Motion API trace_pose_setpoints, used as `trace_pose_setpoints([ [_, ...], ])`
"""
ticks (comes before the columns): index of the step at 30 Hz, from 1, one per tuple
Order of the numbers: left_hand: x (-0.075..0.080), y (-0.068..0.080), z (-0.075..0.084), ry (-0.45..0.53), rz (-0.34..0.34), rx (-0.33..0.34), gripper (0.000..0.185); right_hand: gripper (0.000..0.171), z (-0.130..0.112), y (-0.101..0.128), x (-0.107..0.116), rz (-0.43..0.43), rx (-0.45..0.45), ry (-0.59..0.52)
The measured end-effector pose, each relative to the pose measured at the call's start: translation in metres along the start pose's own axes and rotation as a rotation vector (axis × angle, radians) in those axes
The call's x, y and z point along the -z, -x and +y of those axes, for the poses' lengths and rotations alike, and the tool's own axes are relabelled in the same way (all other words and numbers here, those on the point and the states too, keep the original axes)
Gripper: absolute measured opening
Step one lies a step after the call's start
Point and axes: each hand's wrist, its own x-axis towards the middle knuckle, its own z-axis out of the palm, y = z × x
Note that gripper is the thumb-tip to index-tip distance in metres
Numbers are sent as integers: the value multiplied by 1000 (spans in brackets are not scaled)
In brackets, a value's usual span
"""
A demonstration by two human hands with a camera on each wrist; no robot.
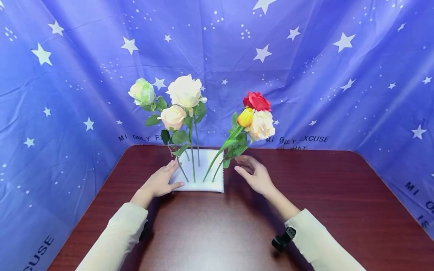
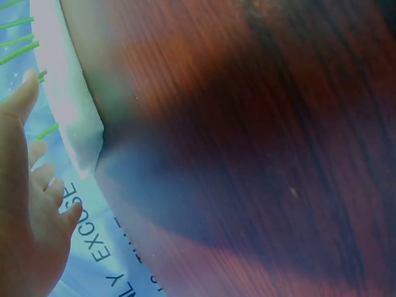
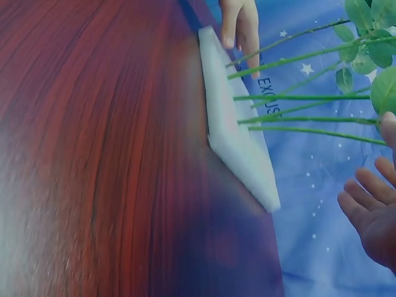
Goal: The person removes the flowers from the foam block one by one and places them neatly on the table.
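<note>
Nearest to the camera, at the bottom of the head view, two cream sleeves (image 1: 116, 233) came in over the dark wooden table (image 1: 339, 210), and a small black device (image 1: 283, 238) sat at the right wrist. The left hand (image 1: 159, 182) lay with its fingers straight and relaxed, the fingertips resting on the left edge of the white foam block (image 1: 217, 180) in the middle of the frame; it gripped nothing. The right hand (image 1: 255, 175) hovered open just beside the right edge of the block, its fingers loosely bent near the leaning stems (image 1: 217, 158), holding nothing. The block looked very light and soft, probably easy to dent or to tip (six tall flowers stood in it), so I judged it better to hold it low at both side edges. The stems seemed thin and bendable, best pinched near the base, not by the heads. On the left stood three pale roses (image 1: 184, 92); on the right a red rose (image 1: 256, 101), a yellow bud (image 1: 245, 117) and a cream rose (image 1: 262, 126) leaned together, and their leaves crowded the right hand's way. A blue star-printed cloth (image 1: 339, 75) closed the scene behind and at both sides.
</note>
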Motion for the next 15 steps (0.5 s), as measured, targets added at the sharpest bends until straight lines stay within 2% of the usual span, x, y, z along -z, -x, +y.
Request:
trace_pose_setpoints([
  [6, -1, -5, 2, -12, -21, -1, 78, 34, -3, -7, -9, 1, -79, -97],
  [15, -2, -7, 2, 32, -48, 4, 82, 32, -4, -13, -21, 20, -144, -132],
])
